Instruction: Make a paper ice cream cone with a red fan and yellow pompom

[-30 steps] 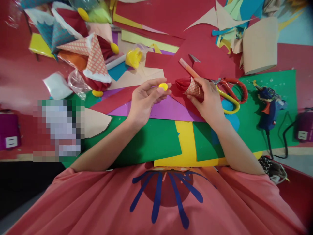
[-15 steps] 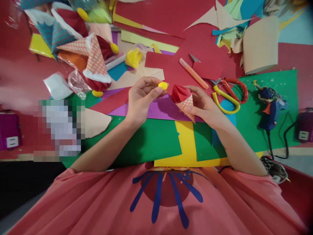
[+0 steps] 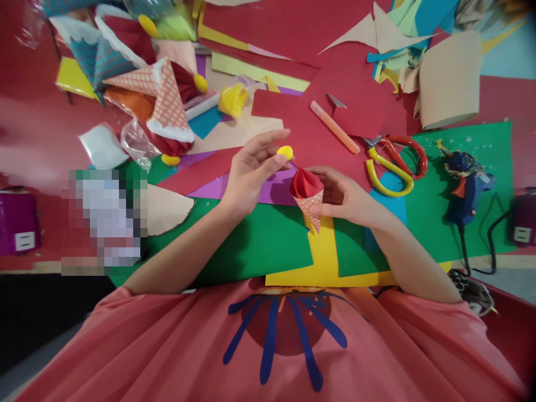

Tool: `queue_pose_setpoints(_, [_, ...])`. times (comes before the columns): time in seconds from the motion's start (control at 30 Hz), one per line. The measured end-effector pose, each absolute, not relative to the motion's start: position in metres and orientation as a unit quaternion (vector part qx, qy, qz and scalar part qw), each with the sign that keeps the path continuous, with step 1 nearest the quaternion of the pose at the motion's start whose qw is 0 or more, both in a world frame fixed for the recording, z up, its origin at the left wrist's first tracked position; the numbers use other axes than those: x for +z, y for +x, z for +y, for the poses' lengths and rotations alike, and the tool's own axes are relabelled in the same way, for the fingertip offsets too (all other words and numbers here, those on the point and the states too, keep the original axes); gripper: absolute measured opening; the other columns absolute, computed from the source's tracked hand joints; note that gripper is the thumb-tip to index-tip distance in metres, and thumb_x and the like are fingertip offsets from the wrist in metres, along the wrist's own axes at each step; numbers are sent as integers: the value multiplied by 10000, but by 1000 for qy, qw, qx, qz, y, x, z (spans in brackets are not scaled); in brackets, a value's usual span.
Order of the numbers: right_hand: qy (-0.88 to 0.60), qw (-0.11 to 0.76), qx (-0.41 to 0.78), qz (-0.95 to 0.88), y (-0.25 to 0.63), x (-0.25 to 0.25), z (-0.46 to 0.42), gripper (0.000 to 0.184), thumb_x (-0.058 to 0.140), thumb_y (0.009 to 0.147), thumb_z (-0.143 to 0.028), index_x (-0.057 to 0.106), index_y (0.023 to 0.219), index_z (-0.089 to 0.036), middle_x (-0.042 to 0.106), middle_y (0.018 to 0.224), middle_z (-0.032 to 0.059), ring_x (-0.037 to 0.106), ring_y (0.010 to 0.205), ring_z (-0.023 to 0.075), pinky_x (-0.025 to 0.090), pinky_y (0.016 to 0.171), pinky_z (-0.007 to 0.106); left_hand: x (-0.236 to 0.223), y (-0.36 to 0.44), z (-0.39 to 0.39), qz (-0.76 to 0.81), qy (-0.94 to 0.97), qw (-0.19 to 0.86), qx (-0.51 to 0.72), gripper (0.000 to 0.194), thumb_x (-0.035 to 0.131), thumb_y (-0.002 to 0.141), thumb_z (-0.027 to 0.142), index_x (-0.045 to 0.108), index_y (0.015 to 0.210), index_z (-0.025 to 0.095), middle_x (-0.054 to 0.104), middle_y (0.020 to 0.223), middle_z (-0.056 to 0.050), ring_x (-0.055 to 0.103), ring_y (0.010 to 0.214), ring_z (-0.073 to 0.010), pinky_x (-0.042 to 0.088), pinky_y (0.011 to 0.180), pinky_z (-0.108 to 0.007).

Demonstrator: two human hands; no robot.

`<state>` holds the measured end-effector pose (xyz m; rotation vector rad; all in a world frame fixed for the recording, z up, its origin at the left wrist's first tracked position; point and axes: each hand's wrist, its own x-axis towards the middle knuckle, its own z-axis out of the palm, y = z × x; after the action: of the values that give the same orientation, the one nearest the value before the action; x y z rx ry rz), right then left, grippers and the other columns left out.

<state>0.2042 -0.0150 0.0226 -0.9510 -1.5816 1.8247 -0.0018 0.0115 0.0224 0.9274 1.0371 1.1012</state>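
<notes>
Between the thumb and fingers of my left hand (image 3: pixel 251 178) is a small yellow oval ball (image 3: pixel 285 152), pinched at the fingertips. A paper cone (image 3: pixel 310 206) with a pink lattice pattern sits in my right hand (image 3: pixel 347 195), its tip pointing down. Folded red paper (image 3: pixel 306 183) fills the cone and rises to a point at its top. The yellow ball is just above and left of that point; whether they touch I cannot tell.
Finished-looking paper cones (image 3: pixel 167 95) lie at the upper left by plastic bags. To the right are scissors (image 3: pixel 391 167), a blue glue gun (image 3: pixel 464 190) with its cord, and a beige paper cup shape (image 3: pixel 450 81). An orange marker (image 3: pixel 335 127) lies on red paper.
My right hand has lowered the cone and turned it more upright, its red point now facing up. My left hand has shifted slightly right with the yellow ball, its fingers spreading more.
</notes>
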Motion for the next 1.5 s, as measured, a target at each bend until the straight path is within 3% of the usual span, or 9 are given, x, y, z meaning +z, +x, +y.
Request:
queue_pose_setpoints(0.17, [-353,253,675,-597,204,22,-17,590,748,793,-413,491,1298,-250,713,1112,51,716,960,197,617,771,341,20,-2,11,432,401,642,491,374,809,675,519,646,773,197,653,742,30,618,639,-49,535,636,-165])
queue_pose_setpoints(0.37, [-359,240,706,-562,200,26,-20,588,763,773,-361,484,1280,-253,683,1153,54,692,996,193,608,797,352,21,-2,11,415,391,679,463,323,792,742,398,687,998,232,706,793,29,677,719,-68,555,704,-171])
queue_pose_setpoints(0.6, [-371,236,731,-521,196,29,-20,597,775,751,-358,483,1253,-222,675,1153,54,678,1045,196,589,859,347,20,-2,11,391,404,699,442,377,793,715,495,657,912,203,756,835,6,728,746,-103,592,749,-214])
queue_pose_setpoints(0.83, [-359,252,744,-504,195,29,-20,582,777,754,-316,480,1249,-241,582,1396,65,640,1179,207,574,920,342,21,-1,9,388,409,703,433,389,787,719,505,667,941,208,768,846,-4,750,814,-140,605,768,-238])
queue_pose_setpoints(1.0, [-354,251,751,-497,196,29,-20,590,780,753,-336,477,1252,-247,608,1355,60,638,1191,216,559,969,376,20,-1,8,388,415,692,445,360,797,720,477,705,939,207,773,854,-1,747,830,-128,599,778,-214])
queue_pose_setpoints(1.2, [-352,261,740,-510,196,27,-20,581,782,757,-350,487,1246,-246,592,1358,61,650,1142,199,570,902,334,22,-1,7,404,415,683,444,359,807,705,482,726,929,213,779,879,-5,748,843,-136,601,775,-214])
queue_pose_setpoints(1.5, [-366,255,733,-513,196,23,-20,654,793,730,-458,472,1262,-255,648,1142,36,658,1022,193,572,843,344,20,-2,7,405,430,673,446,341,801,717,471,733,936,219,778,884,-6,746,862,-136,600,785,-215])
